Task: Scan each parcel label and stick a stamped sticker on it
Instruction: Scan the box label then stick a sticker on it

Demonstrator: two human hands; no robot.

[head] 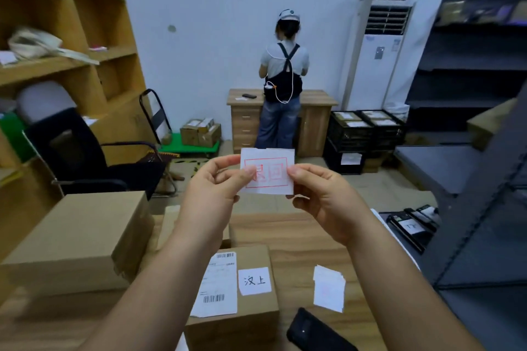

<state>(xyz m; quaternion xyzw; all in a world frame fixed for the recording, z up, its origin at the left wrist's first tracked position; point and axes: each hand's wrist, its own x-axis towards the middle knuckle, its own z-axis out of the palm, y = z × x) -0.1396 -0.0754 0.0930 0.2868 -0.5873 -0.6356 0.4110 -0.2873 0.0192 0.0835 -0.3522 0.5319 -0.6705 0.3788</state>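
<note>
Raised in front of me is a white sticker (269, 171) with a red stamped frame and characters. My left hand (216, 194) pinches its left edge and my right hand (319, 196) pinches its right edge. Below my arms a small cardboard parcel (251, 308) lies on the wooden table (299, 239). It carries a white shipping label (219, 285) with barcodes and a white note with two black characters (254, 281). A stack of white stickers (328, 289) lies to the parcel's right.
A big cardboard box (77, 236) sits at the left. A black handheld device (316, 333) lies at the near edge, and more dark devices (413, 222) lie at the right. Across the room a person (283, 80) stands at a desk. An office chair (79, 151) and shelves flank the floor.
</note>
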